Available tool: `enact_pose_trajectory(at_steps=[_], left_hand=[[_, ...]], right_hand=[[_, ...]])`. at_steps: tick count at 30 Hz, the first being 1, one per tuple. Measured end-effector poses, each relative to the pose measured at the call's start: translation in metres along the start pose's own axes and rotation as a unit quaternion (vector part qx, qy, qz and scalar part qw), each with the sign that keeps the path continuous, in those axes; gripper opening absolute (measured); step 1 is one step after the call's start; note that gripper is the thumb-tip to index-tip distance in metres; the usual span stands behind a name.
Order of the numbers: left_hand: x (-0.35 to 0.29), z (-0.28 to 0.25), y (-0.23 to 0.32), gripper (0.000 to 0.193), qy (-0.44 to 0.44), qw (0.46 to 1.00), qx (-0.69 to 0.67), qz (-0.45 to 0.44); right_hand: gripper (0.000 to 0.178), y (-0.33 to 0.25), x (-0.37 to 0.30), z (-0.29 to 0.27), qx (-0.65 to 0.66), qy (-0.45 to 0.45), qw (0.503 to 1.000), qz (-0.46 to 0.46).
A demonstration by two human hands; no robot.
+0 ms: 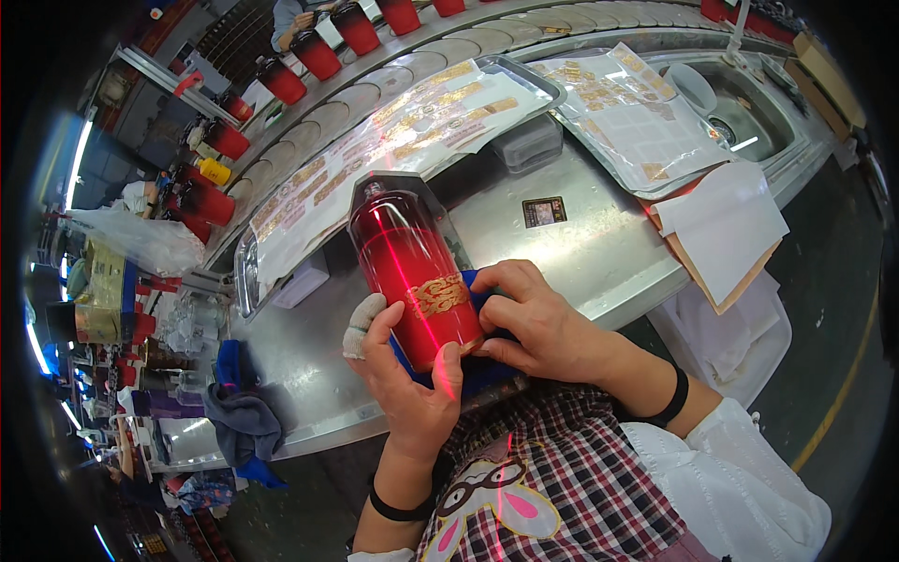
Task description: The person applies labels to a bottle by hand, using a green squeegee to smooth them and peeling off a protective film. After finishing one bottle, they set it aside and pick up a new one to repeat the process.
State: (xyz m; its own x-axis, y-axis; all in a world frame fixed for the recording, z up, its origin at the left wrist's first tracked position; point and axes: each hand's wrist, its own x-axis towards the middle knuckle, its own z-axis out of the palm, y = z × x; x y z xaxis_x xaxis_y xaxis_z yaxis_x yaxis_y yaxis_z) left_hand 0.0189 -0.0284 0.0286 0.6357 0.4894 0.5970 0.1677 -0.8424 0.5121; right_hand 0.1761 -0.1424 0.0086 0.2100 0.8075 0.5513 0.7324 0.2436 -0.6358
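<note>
A red glass bottle [412, 253] with a dark neck and a gold ornament [438, 297] on its lower part lies tilted before me, base toward me, in a dark cradle [431, 199]. My left hand [408, 386] is closed round its lower left side, thumb near the base; white covers wrap some of its fingers. My right hand [534, 317] has curled fingers against the bottle's lower right edge, beside the ornament and base. Blue cloth [506, 373] shows beneath the bottle. A red light line runs down the bottle and across my left thumb.
Beyond the bottle, trays hold sheets of gold decals [412, 126] and further sheets [618, 112]. A curved conveyor [421, 64] carries several red-black bottles [315, 54]. A small dark card [544, 212] lies on the metal table [506, 239]. Papers [726, 220] overhang its right edge; a sink [763, 117] stands far right.
</note>
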Motion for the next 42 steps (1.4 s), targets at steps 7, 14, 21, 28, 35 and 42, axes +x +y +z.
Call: enact_pose_trajectory(at_steps=[7, 14, 21, 28, 35, 42], left_hand=[[-0.006, 0.001, -0.006, 0.060, 0.016, 0.997, -0.074, -0.014], [-0.005, 0.003, -0.004, 0.060, 0.005, 0.999, -0.040, -0.020], [-0.005, 0.007, -0.003, 0.058, 0.008, 0.998, -0.052, -0.027], [-0.029, -0.013, -0.013, 0.025, 0.024, 0.977, 0.105, 0.181], [-0.020, -0.011, -0.015, 0.018, -0.017, 0.927, 0.169, 0.336], [-0.008, -0.006, -0.010, 0.024, -0.048, 0.950, 0.091, 0.294]], right_hand=[[0.030, 0.001, 0.000, 0.000, 0.003, 0.004, 1.000, -0.002], [0.030, 0.001, 0.000, 0.000, 0.001, 0.002, 1.000, 0.001], [0.030, 0.002, -0.001, 0.001, -0.005, 0.003, 1.000, 0.000], [0.030, 0.003, 0.000, 0.000, -0.002, 0.007, 1.000, -0.008], [0.030, 0.002, -0.001, 0.001, -0.005, -0.004, 1.000, -0.004], [0.028, 0.002, -0.004, 0.002, -0.016, -0.005, 1.000, 0.013]])
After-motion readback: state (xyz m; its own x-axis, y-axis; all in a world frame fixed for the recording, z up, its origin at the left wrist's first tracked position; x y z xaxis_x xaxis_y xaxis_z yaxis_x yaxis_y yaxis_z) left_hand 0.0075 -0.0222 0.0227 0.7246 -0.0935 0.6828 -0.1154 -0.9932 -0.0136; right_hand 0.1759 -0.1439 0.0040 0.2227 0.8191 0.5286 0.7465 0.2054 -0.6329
